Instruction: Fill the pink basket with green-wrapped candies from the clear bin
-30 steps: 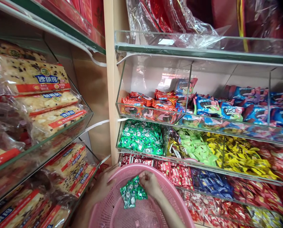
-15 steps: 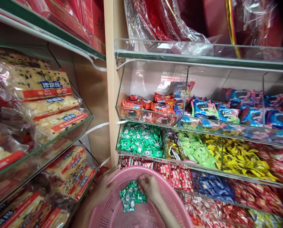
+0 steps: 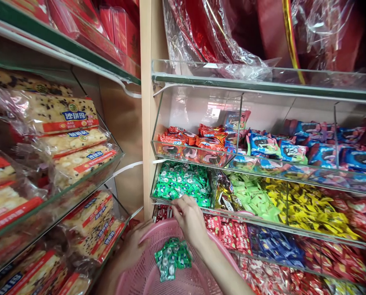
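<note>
A pink mesh basket (image 3: 215,246) is at the bottom centre, with several green-wrapped candies (image 3: 173,258) lying inside. My left hand (image 3: 136,239) grips the basket's left rim. Over the far rim, my right hand (image 3: 187,213) is raised with its fingers bent and partly spread, and nothing shows in it. Its fingertips are at the lower front edge of a clear bin of green candies (image 3: 183,180).
Glass shelves hold packaged pastries (image 3: 78,116) on the left. To the right are red packs (image 3: 212,137), blue packs (image 3: 264,143), light green candies (image 3: 253,192) and yellow candies (image 3: 312,205). A wooden post (image 3: 146,110) separates the two shelf sections.
My right hand has moved up and away from the candies inside the basket to the green candy bin's front edge. My left hand stays on the rim. The view has shifted slightly.
</note>
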Demonstrator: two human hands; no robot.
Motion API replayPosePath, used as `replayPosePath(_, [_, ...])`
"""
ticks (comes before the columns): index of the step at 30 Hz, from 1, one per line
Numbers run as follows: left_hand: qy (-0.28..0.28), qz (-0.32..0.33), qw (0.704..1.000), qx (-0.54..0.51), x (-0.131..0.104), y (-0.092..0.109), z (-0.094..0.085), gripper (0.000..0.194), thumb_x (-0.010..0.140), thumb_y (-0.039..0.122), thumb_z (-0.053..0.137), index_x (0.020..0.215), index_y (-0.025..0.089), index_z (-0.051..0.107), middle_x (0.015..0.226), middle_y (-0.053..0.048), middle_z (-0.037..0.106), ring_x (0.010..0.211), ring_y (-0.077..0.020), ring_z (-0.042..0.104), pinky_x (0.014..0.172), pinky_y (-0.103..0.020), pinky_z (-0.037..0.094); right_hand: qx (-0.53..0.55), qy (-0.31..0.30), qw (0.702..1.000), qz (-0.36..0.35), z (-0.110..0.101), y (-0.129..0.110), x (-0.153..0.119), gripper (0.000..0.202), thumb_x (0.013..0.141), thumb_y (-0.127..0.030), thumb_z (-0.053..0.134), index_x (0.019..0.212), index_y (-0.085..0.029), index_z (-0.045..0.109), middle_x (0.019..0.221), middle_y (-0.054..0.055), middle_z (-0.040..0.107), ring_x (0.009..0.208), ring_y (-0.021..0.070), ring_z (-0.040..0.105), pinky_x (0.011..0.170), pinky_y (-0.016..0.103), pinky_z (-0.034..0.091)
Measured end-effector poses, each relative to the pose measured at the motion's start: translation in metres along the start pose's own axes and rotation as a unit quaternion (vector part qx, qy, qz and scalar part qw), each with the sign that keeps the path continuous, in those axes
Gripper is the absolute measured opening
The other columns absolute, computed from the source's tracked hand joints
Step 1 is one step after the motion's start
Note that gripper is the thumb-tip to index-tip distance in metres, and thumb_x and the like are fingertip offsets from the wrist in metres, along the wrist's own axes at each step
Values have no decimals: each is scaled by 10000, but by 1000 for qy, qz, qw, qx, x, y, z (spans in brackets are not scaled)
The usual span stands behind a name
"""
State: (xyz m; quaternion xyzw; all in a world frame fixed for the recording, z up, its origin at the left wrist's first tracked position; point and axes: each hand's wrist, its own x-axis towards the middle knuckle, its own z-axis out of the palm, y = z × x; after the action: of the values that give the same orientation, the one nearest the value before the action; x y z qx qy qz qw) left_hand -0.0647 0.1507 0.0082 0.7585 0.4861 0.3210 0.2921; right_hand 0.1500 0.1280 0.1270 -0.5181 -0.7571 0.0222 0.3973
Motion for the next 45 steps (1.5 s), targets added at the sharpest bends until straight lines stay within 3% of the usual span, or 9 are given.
replayPosePath(5, [5, 5, 1000, -8, 0, -1, 1, 464, 774, 214, 567, 1236, 257, 563, 1334, -54, 545, 1241, -262, 474, 1080, -417, 347, -131, -47, 990, 3, -6, -4, 23, 191, 886, -189, 461, 820, -218, 637, 822, 44, 550, 817, 187, 476, 683, 270, 336])
replayPosePath(19, [5, -4, 1000, -2, -1, 11, -3, 456, 762, 207, 561, 1218, 226, 581, 1311, -66, 566, 1237, -265, 480, 1082, -441, 339, -161, -116, 980, -16, -1, 6, 44, 223, 880, -188, 483, 740, -208, 654, 769, 28, 571, 770, 155, 494, 706, 247, 326])
replayPosePath(28, [-6, -16, 1000, 9, -1, 8, -4, 491, 758, 186, 548, 1245, 249, 557, 1348, -53, 529, 1250, -258, 464, 1078, -393, 343, -166, -79, 982, -38, 8, 13, 43, 216, 913, -219, 429, 793, -194, 607, 815, 39, 567, 794, 168, 492, 681, 255, 326])
replayPosePath(40, [0, -10, 1000, -2, -1, -3, 1, 459, 775, 226, 565, 1234, 246, 565, 1333, -58, 547, 1255, -257, 457, 1081, -420, 335, -1, 46, 999, -12, -15, 11, 31, 260, 949, -279, 329, 834, -185, 542, 827, 38, 529, 806, 156, 484, 735, 259, 369])
replayPosePath(43, [-6, 7, 1000, -1, 0, -1, 0, 450, 791, 235, 552, 1241, 244, 557, 1335, -63, 544, 1249, -252, 465, 1079, -421, 339, 69, 19, 997, -13, -23, 6, 14, 254, 950, -291, 331, 832, -196, 535, 817, 28, 544, 799, 145, 504, 728, 251, 378])
replayPosePath(45, [-9, 3, 1000, 4, 0, 2, -1, 455, 796, 234, 540, 1250, 256, 548, 1347, -51, 533, 1260, -245, 453, 1087, -415, 331, 100, -38, 994, -5, -22, 9, -2, 241, 943, -284, 352, 810, -201, 534, 805, 21, 554, 784, 139, 517, 710, 243, 383])
